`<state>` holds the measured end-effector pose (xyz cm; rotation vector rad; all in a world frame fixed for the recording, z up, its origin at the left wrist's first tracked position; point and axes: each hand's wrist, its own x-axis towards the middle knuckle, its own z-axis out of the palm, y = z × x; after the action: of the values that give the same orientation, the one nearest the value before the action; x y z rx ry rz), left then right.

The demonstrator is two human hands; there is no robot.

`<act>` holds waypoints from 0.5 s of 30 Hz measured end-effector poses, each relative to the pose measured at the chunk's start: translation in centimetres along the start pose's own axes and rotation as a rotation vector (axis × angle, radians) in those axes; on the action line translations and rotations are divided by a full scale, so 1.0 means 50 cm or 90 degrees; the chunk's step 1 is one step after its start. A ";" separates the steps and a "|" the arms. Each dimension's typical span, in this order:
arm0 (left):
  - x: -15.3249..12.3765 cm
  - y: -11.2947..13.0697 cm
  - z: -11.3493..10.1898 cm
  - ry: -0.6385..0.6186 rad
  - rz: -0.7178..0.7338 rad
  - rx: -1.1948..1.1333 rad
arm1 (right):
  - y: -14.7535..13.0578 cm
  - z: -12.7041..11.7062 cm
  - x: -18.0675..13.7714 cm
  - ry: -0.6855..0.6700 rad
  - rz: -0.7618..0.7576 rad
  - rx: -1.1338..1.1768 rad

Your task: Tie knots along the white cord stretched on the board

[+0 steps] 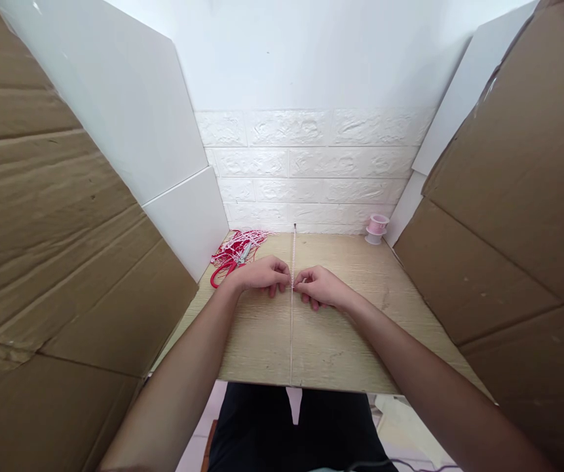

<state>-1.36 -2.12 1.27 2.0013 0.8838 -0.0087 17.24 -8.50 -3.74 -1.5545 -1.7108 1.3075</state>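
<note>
A thin pink and white braided cord (293, 255) runs from a small hook (295, 226) at the back of the table toward the front edge, where it continues as plain strands. My left hand (268, 273) is at the cord's left side, thumb and fingertips pinched together close to it. From the right, my right hand (319, 286) pinches at the same spot on the cord. The tips of both hands nearly meet there. Whatever fine strand lies between the fingertips is too small to make out clearly.
Red-handled scissors (223, 270) lie on a tangle of red and pink cords (242, 244) at the back left. Spools of pink and white thread (376, 228) are stacked at the back right. Cardboard panels (56, 262) flank both sides of the wooden table (350, 354); a white brick-patterned wall (311, 164) stands behind.
</note>
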 end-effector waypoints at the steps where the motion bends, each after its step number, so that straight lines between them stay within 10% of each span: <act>1: 0.000 0.001 0.001 0.012 -0.005 -0.015 | 0.001 0.000 0.000 -0.002 -0.002 0.000; 15: 0.011 -0.010 0.001 -0.048 0.030 -0.081 | -0.002 -0.001 -0.001 -0.016 -0.005 -0.025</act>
<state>-1.21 -1.66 0.71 1.8907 0.7700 -0.0017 17.26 -8.53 -3.63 -1.5587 -1.7662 1.3025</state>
